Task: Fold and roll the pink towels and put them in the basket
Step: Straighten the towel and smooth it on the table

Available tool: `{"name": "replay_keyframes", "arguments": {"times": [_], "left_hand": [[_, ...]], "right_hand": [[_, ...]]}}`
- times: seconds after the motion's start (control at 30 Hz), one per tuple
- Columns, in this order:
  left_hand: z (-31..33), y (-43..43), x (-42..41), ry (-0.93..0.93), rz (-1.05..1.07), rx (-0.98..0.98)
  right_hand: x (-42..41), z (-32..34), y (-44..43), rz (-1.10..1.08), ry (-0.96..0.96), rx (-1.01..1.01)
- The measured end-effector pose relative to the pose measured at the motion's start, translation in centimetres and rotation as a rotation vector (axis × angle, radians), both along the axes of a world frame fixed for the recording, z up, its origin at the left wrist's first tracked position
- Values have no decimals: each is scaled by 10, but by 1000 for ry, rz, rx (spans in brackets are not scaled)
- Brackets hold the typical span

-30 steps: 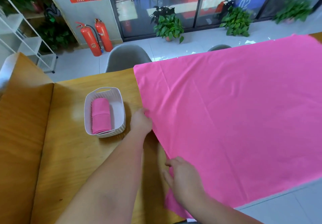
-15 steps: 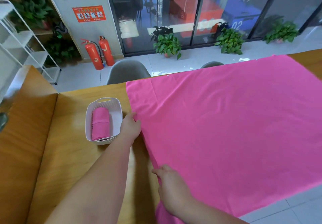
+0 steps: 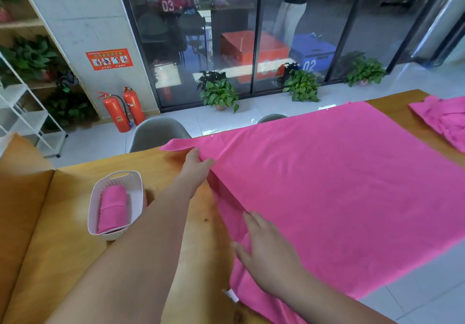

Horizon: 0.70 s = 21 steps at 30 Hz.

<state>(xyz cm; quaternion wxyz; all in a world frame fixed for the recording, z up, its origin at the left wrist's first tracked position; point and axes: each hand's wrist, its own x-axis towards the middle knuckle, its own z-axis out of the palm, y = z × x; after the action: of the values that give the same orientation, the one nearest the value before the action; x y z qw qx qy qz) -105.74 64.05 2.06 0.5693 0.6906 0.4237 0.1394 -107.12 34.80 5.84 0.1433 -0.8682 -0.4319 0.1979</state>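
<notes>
A large pink towel (image 3: 339,185) lies spread over the wooden table (image 3: 63,260). My left hand (image 3: 195,166) pinches its left edge near the far corner and lifts it off the table. My right hand (image 3: 266,253) grips the same edge near the front corner, thumb under the cloth, fingers on top. A white slotted basket (image 3: 136,185) stands to the left of my left forearm, and one rolled pink towel (image 3: 112,208) lies inside it.
A crumpled pile of pink towels (image 3: 442,122) sits at the table's far right. Two grey chairs (image 3: 158,132) stand behind the table. Fire extinguishers (image 3: 120,112), potted plants and a white shelf rack line the floor beyond.
My left hand slid along the towel's left edge toward the far corner and raised it. My right hand took hold of the edge near the front corner. The camera tilted up.
</notes>
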Motion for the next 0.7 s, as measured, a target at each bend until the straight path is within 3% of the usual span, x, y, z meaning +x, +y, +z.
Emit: {"name": "replay_keyframes", "arguments": {"times": [0.37, 0.7], "left_hand": [[69, -87, 111, -35, -38, 228], [105, -178, 216, -90, -60, 286]], "right_hand": [[127, 59, -89, -2, -90, 25], [228, 86, -182, 12, -122, 61]]}}
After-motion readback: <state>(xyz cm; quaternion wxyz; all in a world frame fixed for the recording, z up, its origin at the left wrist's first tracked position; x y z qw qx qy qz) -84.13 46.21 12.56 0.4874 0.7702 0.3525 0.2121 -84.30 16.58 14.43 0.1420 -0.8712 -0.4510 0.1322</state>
